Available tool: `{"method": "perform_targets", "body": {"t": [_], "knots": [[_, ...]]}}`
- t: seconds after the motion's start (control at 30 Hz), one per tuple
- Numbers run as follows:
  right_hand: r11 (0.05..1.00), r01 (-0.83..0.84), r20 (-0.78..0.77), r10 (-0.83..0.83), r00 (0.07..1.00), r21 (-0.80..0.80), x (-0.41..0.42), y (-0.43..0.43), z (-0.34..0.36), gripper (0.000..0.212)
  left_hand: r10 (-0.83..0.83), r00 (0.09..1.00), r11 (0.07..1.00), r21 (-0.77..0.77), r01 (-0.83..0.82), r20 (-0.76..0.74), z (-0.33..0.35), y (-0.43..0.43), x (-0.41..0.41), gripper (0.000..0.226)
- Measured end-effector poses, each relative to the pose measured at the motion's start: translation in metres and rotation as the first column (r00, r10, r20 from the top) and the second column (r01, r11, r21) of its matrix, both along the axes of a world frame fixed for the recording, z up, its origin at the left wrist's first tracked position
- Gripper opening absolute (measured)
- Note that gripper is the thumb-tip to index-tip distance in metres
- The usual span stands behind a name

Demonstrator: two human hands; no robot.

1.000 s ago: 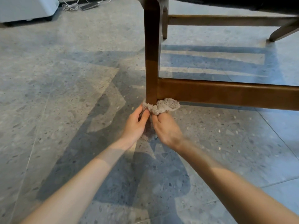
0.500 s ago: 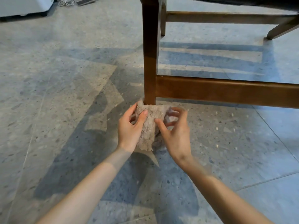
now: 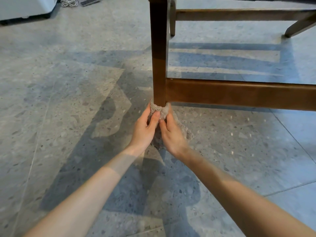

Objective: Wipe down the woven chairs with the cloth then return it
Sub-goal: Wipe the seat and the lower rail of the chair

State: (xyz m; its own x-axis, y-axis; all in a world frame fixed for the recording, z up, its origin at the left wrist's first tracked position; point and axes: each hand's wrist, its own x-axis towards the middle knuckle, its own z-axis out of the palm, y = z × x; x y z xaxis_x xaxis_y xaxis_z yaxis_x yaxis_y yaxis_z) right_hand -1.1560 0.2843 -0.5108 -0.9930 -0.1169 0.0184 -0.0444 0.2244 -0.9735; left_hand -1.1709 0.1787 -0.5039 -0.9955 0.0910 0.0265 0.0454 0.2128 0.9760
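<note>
Round chair leg (image 3: pixel 159 65), cloth (image 3: pixel 158 109) pinched, both hands (image 3: pixel 143 132) (image 3: pixel 172 135)

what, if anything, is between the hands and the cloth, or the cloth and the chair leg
Nothing visible. The left hand and right hand both pinch the cloth directly, and the cloth sits against the foot of the chair leg.

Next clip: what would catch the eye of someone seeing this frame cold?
At the centre, the left hand and right hand pinch a beige cloth curved round the foot of a dark wooden chair leg, right at floor level. A low rail runs from that leg to the right edge. Shadows of the person and the chair fall across the speckled floor.
</note>
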Motion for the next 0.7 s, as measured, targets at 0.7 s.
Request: {"method": "perform_targets", "body": {"t": [0.7], "knots": [[0.797,0.587,-0.141,-0.604,0.785,-0.141,0.069,0.106,0.062,0.038,0.223,0.969,0.962,0.182,-0.202,-0.103,0.043,0.12,0.062,0.039]]}}
